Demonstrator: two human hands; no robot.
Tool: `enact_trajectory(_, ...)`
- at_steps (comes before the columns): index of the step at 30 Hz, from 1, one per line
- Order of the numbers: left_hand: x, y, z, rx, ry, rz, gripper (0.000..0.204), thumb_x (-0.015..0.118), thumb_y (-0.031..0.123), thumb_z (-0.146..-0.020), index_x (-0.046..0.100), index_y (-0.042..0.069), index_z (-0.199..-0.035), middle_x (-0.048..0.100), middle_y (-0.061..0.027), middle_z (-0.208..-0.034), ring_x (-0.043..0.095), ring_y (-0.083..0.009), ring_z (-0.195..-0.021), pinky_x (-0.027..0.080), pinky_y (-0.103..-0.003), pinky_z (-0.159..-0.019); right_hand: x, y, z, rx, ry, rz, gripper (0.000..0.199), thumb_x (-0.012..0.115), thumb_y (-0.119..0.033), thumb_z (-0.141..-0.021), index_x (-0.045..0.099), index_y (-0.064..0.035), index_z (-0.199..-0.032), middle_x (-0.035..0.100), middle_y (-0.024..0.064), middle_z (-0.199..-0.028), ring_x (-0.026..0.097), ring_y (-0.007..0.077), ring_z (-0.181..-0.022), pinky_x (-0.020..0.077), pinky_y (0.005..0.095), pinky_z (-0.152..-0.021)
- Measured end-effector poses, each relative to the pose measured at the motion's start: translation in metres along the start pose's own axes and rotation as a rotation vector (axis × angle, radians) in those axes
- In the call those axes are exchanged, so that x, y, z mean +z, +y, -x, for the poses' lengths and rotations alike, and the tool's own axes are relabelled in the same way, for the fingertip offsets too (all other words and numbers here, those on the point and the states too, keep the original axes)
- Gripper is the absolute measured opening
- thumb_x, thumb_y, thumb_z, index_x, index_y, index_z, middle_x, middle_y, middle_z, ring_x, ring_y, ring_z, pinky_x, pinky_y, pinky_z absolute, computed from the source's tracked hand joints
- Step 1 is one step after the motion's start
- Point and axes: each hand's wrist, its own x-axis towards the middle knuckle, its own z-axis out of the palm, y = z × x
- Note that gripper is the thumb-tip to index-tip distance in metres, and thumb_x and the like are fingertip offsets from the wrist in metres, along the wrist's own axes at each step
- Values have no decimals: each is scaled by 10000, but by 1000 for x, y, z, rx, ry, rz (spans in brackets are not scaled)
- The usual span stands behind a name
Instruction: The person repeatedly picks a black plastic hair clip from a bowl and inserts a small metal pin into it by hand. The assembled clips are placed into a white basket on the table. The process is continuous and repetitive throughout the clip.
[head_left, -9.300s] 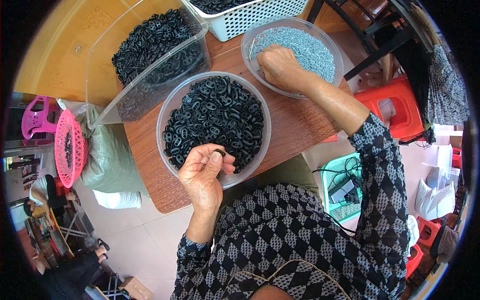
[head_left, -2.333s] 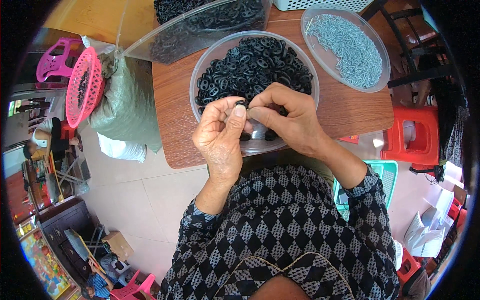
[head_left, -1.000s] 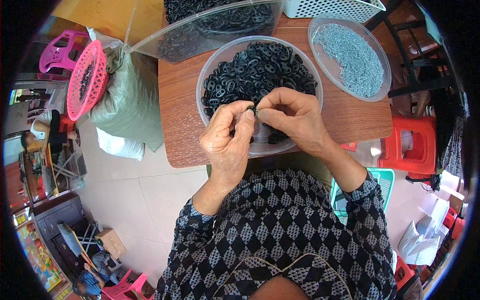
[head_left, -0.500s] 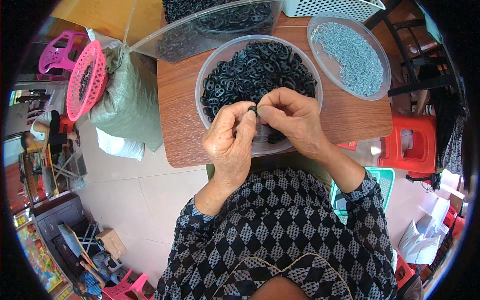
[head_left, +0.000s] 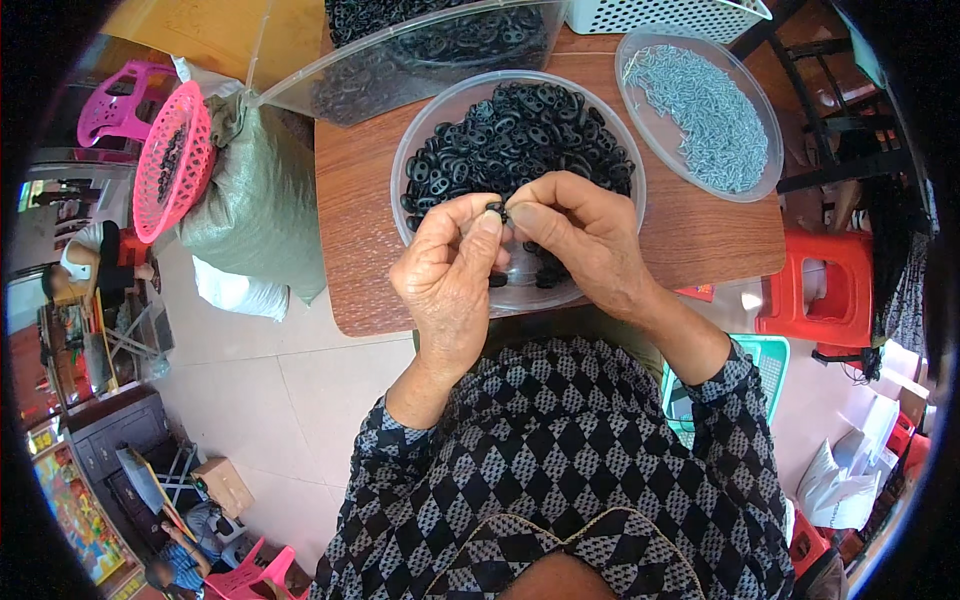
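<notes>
Over the near part of a round clear tub (head_left: 638, 205), my two hands meet. My left hand (head_left: 447, 275) is closed, pinching a small black two-hole cord lock (head_left: 496, 208) between thumb and forefinger. Thumb and forefinger of my right hand (head_left: 590, 245) press together at the right side of the same piece; whether they hold another tiny part is hidden. A heap of black two-hole cord locks (head_left: 520, 130) fills the far part of the tub. A few loose ones (head_left: 548, 268) lie near its front wall, partly behind my fingers.
A round lid (head_left: 627, 85) with many small silvery springs (head_left: 705, 120) lies to the right on the wooden table (head_left: 365, 250). Behind the tub stands a clear bin (head_left: 420, 60) of black pieces. A pink basket (head_left: 205, 165) rests by a green sack (head_left: 260, 190); a red stool (head_left: 825, 290) stands right.
Both hands have shifted slightly left with the cord lock. The piece has turned so that more of it shows between the fingertips. The tub and lid look almost the same.
</notes>
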Motion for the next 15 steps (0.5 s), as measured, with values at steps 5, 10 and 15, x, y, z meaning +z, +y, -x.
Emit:
enact_trajectory(5,-1,-2,1,-15,-11,7,130,579,15,-851,605,-70,-947,617,-93,-758,549,-101,-594,468,-209,-540,-2,1,-1,47,-20,-16,110,583,-92,-843,595,18,-838,599,30,-770,522,54,-695,426,212,-596)
enact_trajectory(10,-4,0,1,-26,-49,-67,116,578,5,-847,608,-71,-929,616,-92,-753,544,-99,-583,463,-201,-521,-6,2,-2,-97,-33,178,50,600,-57,-799,600,-7,-795,544,17,-713,483,67,-622,391,226,-537)
enact_trajectory(15,-4,-1,1,-67,-58,15,101,573,-7,-845,610,-73,-912,615,-88,-750,538,-95,-569,458,-198,-502,-3,3,-1,-175,-38,247,36,591,-41,-779,580,-18,-754,506,23,-670,467,112,-596,377,254,-520)
